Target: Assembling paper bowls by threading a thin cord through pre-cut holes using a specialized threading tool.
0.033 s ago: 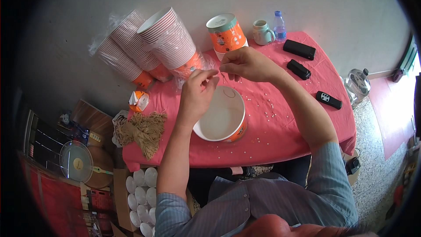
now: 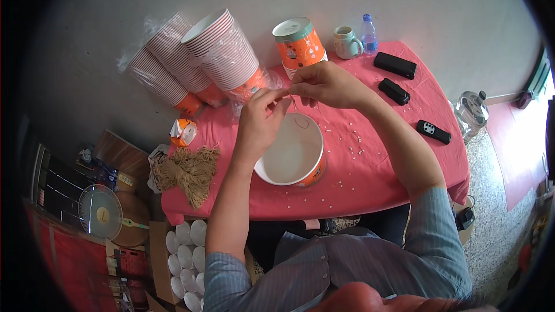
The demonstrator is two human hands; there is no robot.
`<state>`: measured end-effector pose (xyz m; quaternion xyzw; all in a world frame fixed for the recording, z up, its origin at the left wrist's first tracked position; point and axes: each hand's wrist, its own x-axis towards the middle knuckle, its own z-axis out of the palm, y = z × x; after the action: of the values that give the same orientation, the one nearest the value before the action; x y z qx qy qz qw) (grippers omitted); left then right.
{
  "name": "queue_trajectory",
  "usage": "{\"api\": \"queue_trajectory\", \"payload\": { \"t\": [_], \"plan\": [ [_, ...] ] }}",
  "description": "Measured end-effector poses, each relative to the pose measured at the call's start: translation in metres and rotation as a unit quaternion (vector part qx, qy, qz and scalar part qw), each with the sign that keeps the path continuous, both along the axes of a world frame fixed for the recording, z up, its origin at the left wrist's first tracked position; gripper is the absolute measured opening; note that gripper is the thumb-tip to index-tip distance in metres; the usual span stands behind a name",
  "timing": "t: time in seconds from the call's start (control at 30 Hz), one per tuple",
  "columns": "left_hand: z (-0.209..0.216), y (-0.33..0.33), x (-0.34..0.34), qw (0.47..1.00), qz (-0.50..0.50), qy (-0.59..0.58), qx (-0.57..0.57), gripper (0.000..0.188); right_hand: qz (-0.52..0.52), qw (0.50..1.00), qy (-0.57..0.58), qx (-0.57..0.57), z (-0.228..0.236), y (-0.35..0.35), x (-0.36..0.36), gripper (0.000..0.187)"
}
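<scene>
Above the far rim of a white-lined paper tub (image 2: pixel 291 164), my left hand (image 2: pixel 263 117) and my right hand (image 2: pixel 325 85) meet at the fingertips. Thumb and forefinger are pinched on each hand. A thin string (image 2: pixel 301 123) hangs from between them and curls in a small loop over the tub's mouth. The exact grip point is hidden by the fingers. Cloudy, pale contents show inside the tub. Left of my left forearm lies a bundle of tan strings (image 2: pixel 193 176). Small white beads (image 2: pixel 354 143) are scattered on the cloth right of the tub.
The pink cloth (image 2: pixel 393 164) covers the table. Stacked paper tubs (image 2: pixel 222 58) in plastic lean at the back left, beside an upturned orange tub (image 2: pixel 298 46). A mug (image 2: pixel 347 43), a bottle (image 2: pixel 369 36) and a black remote (image 2: pixel 433 132) are on the right. A carton holds white cups (image 2: pixel 186 254).
My left fingertips have moved slightly up and right, closing the small gap to my right fingertips. My right hand has barely moved.
</scene>
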<state>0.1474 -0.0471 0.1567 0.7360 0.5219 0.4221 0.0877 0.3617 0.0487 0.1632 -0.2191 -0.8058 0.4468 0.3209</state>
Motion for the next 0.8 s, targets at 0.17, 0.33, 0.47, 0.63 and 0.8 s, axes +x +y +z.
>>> {"api": "queue_trajectory", "payload": {
  "t": [0.17,0.33,0.47,0.63,0.8],
  "plan": [
    [0.005,0.009,0.007,0.994,-0.046,-0.081,-0.051,0.017,-0.019,0.999,0.029,-0.001,0.004,-0.008,0.002,0.022],
    [0.002,0.011,0.004,0.988,-0.038,-0.118,-0.087,0.016,-0.031,0.999,0.043,0.008,0.010,-0.014,0.003,0.023],
    [-0.004,0.010,0.008,0.994,-0.042,-0.094,-0.033,0.017,-0.067,0.996,0.055,0.010,0.012,-0.019,0.003,0.025],
    [-0.014,0.013,0.000,0.998,-0.038,-0.044,-0.001,0.018,-0.098,0.990,0.086,-0.043,0.018,-0.023,0.004,0.027],
    [-0.028,0.021,-0.014,0.997,-0.027,0.017,-0.065,0.023,0.000,0.947,0.312,-0.072,0.025,-0.029,0.015,0.026]
  ]
}}
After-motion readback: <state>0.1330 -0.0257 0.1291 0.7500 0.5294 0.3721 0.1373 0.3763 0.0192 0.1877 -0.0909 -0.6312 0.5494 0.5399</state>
